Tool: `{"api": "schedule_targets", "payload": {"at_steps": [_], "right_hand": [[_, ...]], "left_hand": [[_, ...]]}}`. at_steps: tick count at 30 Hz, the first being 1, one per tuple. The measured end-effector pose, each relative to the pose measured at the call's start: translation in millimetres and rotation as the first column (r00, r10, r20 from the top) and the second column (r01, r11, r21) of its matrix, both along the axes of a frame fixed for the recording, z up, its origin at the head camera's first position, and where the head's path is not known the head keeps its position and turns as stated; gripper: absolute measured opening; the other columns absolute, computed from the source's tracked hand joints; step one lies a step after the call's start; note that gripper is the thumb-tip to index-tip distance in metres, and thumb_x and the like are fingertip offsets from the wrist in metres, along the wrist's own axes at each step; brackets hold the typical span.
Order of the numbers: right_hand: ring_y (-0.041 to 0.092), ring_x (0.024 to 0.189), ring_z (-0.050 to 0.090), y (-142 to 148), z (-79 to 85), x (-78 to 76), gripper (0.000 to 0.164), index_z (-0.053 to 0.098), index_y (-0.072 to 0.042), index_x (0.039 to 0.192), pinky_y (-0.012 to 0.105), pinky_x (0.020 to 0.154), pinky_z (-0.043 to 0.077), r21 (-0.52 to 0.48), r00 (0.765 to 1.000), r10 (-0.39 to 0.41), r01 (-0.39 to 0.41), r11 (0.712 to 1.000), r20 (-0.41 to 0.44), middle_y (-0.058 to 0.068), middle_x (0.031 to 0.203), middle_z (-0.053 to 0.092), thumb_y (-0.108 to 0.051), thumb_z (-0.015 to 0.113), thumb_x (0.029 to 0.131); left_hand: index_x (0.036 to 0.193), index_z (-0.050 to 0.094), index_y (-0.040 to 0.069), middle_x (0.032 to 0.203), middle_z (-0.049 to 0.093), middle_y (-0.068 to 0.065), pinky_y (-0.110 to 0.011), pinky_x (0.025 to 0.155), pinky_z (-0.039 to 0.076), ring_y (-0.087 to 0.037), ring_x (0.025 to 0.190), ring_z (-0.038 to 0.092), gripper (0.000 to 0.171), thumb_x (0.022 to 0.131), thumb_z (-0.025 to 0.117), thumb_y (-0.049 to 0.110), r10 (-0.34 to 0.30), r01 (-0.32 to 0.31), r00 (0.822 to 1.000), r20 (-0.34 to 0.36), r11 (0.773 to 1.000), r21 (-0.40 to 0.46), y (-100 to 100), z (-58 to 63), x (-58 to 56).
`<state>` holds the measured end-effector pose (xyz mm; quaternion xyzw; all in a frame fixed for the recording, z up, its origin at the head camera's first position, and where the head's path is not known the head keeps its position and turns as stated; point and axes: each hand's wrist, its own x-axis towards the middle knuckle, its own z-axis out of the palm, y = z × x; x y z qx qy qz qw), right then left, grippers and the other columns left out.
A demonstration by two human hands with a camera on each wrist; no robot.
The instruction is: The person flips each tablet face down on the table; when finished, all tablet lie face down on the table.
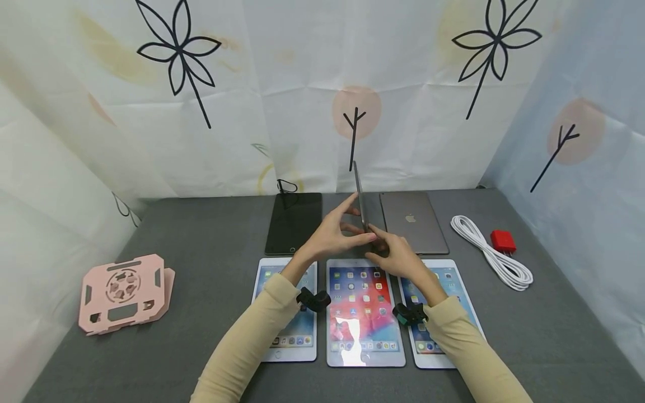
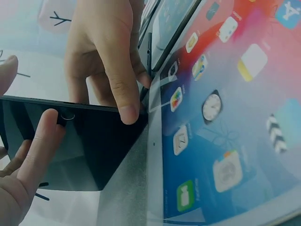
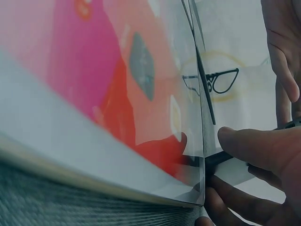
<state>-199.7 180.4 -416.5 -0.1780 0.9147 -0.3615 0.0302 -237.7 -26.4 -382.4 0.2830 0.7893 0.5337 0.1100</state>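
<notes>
A thin dark tablet stands on edge, seen nearly side-on in the head view. Its black screen face, with a round home button, shows in the left wrist view. My left hand holds it from the left, fingertips on the screen and thumb across the near edge. With thumb and fingers, my right hand pinches the near lower corner; in the right wrist view the right hand closes round that edge. Just below, a white tablet lies with its screen lit.
Two more lit white tablets flank the middle one. Behind them lie a black tablet and a grey tablet, back up. A pink case sits left; a white cable and red charger lie right.
</notes>
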Motion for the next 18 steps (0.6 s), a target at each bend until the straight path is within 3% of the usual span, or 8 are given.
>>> {"api": "schedule_targets", "payload": {"at_steps": [9, 14, 18], "right_hand": [[0.043, 0.116, 0.066, -1.8, -1.3, -1.5, 0.064, 0.042, 0.003, 0.153, 0.055, 0.098, 0.054, 0.024, 0.999, -0.017, 0.016, 1.000, 0.035, 0.029, 0.129, 0.065, -0.016, 0.068, 0.098], [0.043, 0.116, 0.066, -2.5, -2.7, -2.8, 0.062, 0.045, 0.002, 0.152, 0.055, 0.098, 0.055, 0.037, 0.999, -0.028, 0.026, 0.999, 0.043, 0.029, 0.130, 0.064, -0.018, 0.069, 0.098], [0.043, 0.114, 0.066, -2.7, -3.5, -3.7, 0.061, 0.048, 0.002, 0.150, 0.055, 0.096, 0.056, 0.037, 0.999, -0.031, 0.030, 0.999, 0.039, 0.031, 0.129, 0.064, -0.021, 0.069, 0.098]], "left_hand": [[0.166, 0.014, 0.025, 0.148, 0.047, -0.016, -0.043, 0.092, 0.060, -0.032, 0.114, 0.071, 0.099, 0.091, 0.078, 0.022, 0.102, -0.103, 0.994, 0.034, 0.994, 0.029, -9.9, -7.6, 2.5], [0.165, 0.016, 0.025, 0.146, 0.048, -0.017, -0.042, 0.091, 0.060, -0.036, 0.115, 0.070, 0.098, 0.090, 0.079, 0.022, 0.189, -0.194, 0.979, 0.082, 0.979, 0.061, -13.7, -13.5, 2.6], [0.165, 0.016, 0.024, 0.149, 0.047, -0.018, -0.045, 0.094, 0.059, -0.040, 0.119, 0.067, 0.097, 0.091, 0.079, 0.020, 0.209, -0.228, 0.965, 0.160, 0.968, 0.109, -18.3, -17.3, 3.4]]}}
